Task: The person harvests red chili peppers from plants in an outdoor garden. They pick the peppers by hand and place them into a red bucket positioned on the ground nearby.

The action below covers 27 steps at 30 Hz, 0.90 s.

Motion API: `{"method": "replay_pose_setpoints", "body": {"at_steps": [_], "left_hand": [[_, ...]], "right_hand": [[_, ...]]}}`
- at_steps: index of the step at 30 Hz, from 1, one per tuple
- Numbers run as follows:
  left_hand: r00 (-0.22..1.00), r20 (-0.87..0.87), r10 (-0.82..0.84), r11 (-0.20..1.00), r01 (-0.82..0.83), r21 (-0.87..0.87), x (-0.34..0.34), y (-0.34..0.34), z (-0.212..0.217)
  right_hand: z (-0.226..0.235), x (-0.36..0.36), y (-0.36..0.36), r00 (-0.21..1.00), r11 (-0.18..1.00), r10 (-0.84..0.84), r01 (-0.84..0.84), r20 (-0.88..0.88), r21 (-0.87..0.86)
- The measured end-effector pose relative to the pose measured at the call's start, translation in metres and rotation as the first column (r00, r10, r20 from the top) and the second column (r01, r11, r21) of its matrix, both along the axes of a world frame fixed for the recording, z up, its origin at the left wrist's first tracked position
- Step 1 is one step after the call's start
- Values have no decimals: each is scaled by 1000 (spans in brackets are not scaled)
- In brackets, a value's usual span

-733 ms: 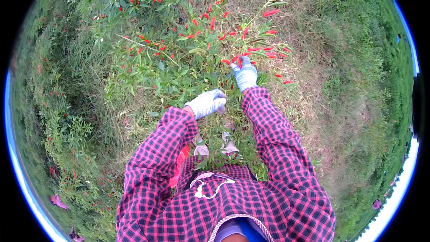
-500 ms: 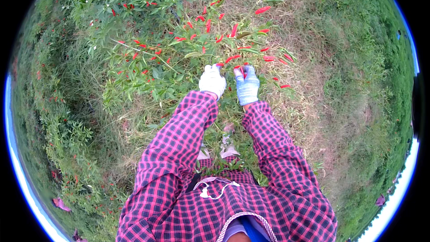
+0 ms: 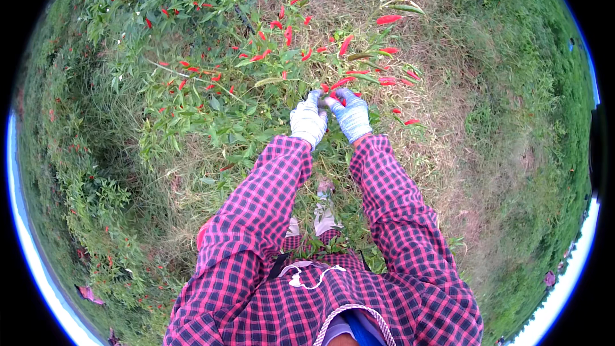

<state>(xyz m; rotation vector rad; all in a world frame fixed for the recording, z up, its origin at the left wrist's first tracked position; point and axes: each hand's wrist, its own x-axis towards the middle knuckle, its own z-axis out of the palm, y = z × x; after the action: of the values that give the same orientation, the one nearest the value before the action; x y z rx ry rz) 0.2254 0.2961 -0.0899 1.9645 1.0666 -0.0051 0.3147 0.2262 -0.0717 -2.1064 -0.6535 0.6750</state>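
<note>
Chilies (image 3: 334, 95) in R hand (image 3: 352, 117); L hand (image 3: 309, 123) adj., both gloved.

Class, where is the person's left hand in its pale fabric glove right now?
In the head view, the pale-gloved left hand is just above the picture's centre, immediately left of the pale-gloved right hand, below slender red chillies.

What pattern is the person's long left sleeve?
The long left cloth sleeve is pink with dark checks, clearest in the head view.
</note>
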Motion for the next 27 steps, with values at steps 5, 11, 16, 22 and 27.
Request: {"method": "replay_pose_setpoints", "body": {"at_steps": [5,11,16,22,27], "left_hand": [[967,233,99,974,-142,176,-9,-4,-2],[964,254,73,971,-127,205,-11,-6,-2],[974,224,39,964,-96,247,-17,-17,3],[983,180,-32,918,-43,393,-17,-22,1],[982,170,-76,917,2,398,-15,-26,5]], "right_hand": [[-14,7,-14,578,905,-79,382,-812,185],[-5,-2,-24,516,834,39,455,-856,312],[6,-9,-20,701,888,-46,355,-712,292],[18,-14,-15,820,961,-50,195,-570,197],[8,-12,-32,551,878,-9,404,-835,257]]}}
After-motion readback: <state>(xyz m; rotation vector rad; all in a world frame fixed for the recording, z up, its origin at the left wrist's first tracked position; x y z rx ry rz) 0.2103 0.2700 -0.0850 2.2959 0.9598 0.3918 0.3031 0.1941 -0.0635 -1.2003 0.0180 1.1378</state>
